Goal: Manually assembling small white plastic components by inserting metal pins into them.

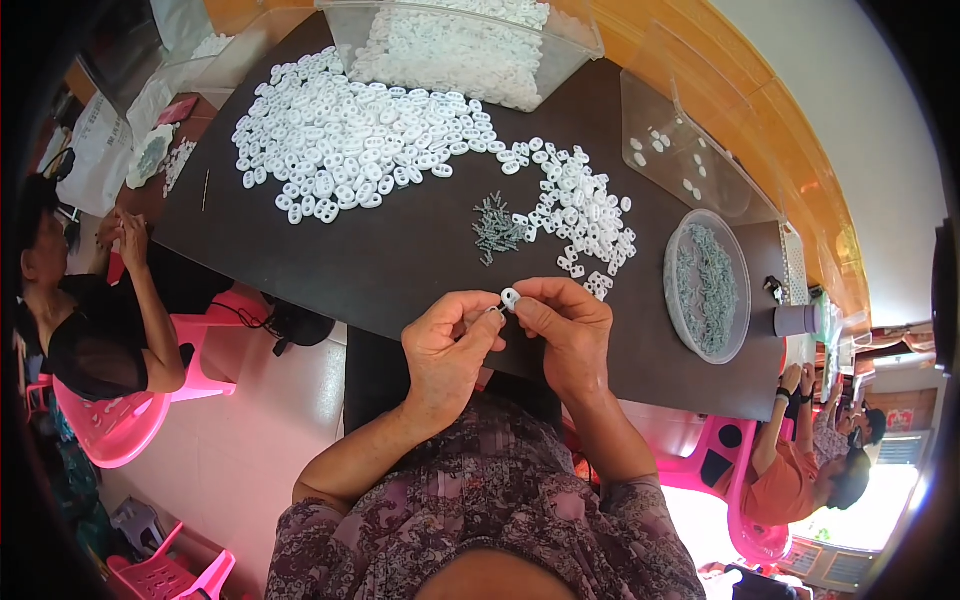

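Near the table's front edge, my right hand (570, 335) pinches a small white oval plastic piece (510, 298) between thumb and fingertips. Close against it, my left hand (455, 345) has thumb and forefinger pressed together. What that left pinch holds, if anything, is too small to make out. Just beyond my hands lies a small heap of thin grey-green pins (496, 230). To its right spreads a loose pile of white two-holed pieces (590, 215).
A large heap of white oval pieces (350, 140) covers the far left of the dark table (300, 265). Behind it stands a clear bin (585, 40) of white pieces. At right are a round tub (672, 290) of grey-green pins and a clear tray (735, 170). Other people sit on both sides.
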Tool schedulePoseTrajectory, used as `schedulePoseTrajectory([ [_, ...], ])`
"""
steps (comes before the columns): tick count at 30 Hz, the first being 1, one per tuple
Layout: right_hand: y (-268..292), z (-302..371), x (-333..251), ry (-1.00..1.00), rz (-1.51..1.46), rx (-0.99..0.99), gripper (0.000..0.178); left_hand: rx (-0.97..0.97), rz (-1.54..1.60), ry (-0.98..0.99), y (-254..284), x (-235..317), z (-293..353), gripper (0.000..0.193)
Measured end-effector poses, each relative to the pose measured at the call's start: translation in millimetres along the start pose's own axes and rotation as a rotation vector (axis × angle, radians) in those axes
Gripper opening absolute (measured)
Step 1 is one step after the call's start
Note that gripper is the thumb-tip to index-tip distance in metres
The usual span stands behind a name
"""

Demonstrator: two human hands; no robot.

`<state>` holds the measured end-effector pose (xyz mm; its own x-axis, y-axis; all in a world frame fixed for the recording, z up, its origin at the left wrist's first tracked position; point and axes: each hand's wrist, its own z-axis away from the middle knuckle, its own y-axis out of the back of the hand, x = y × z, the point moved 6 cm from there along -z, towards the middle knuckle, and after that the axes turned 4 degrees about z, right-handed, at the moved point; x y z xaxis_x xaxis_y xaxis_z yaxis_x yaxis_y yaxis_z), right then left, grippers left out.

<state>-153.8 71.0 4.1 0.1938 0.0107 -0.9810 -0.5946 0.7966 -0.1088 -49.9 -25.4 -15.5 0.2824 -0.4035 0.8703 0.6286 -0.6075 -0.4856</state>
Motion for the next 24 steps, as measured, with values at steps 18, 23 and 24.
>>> schedulePoseTrajectory([
  [18, -14.0, 13.7, -11.0, 0.341, 0.281, -0.066, 0.014, -0.031, 0.069, -0.042, -0.7, -0.3, 2.9, 0.028],
  [23, -19.1, 18.6, -19.1, 0.464, 0.347, -0.09, 0.021, -0.065, 0.2, -0.069, 1.8, 1.5, 1.2, 0.027],
  [24, -18.9, 19.3, -20.7, 0.529, 0.447, -0.084, 0.024, -0.066, 0.198, -0.067, 1.0, 3.4, 1.2, 0.027],
])
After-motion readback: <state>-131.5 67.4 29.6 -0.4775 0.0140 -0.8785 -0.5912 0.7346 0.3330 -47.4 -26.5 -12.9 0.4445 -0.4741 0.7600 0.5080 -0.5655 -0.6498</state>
